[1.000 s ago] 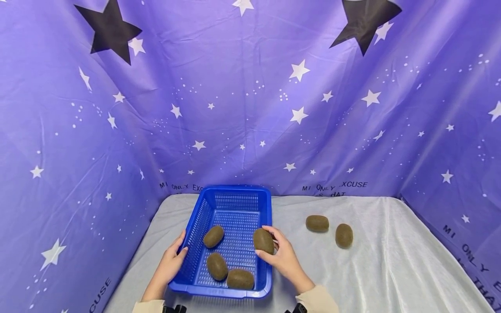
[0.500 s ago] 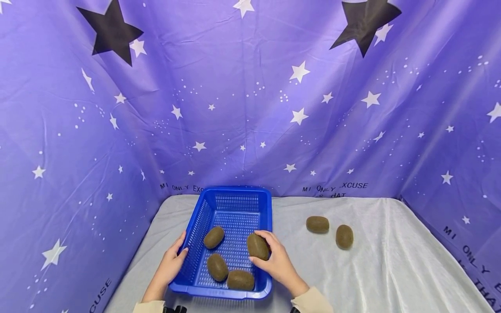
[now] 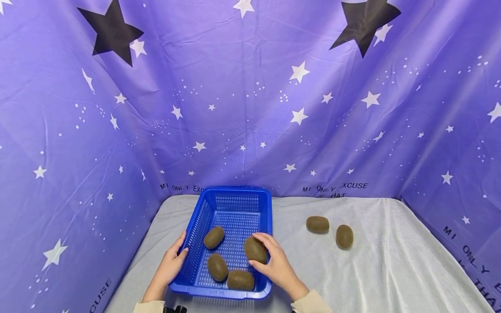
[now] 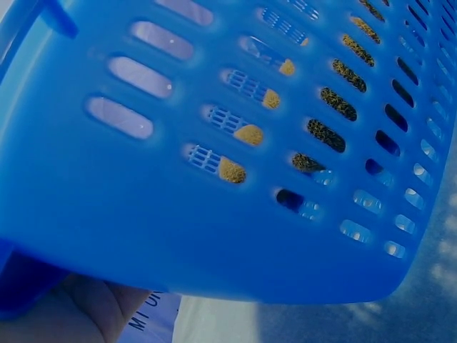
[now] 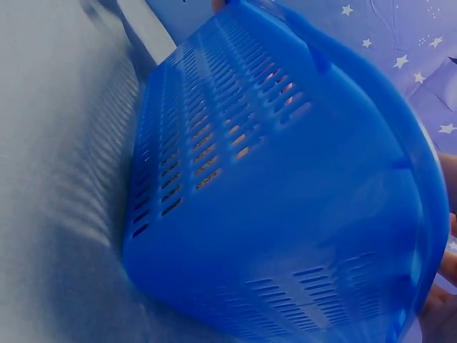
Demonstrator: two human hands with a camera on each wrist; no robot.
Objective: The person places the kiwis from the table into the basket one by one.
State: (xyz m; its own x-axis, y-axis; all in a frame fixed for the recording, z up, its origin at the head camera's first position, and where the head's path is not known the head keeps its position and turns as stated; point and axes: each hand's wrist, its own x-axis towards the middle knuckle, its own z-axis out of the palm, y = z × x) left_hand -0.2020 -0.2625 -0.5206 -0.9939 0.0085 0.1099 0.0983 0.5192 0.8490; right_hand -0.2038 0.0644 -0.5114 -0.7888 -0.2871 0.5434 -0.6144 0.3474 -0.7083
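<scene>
A blue plastic basket (image 3: 228,293) with slotted walls stands on the cloth-covered table. My left hand (image 3: 168,266) grips its left rim, thumb on top. Beyond the opposite rim, my right hand (image 3: 279,266) reaches in from the right and holds a brown kiwi (image 3: 254,249) between thumb and fingers, low inside the basket. Whether that fruit touches the floor I cannot tell. Three others lie in the basket: an upper kiwi (image 3: 214,237), a middle kiwi (image 3: 217,267) and a front kiwi (image 3: 240,280). The left wrist view shows brown fruit through the slots of the basket wall (image 4: 178,214).
To the right of the basket, a kiwi (image 3: 317,224) and another kiwi (image 3: 344,237) lie on the pale grey cloth (image 3: 375,274). A purple star-patterned curtain (image 3: 242,108) encloses the back and both sides. The basket's right wall (image 5: 307,186) fills the right wrist view.
My right hand has moved left and slightly nearer me with its kiwi, from over the right rim to inside the basket. The left hand keeps its grip.
</scene>
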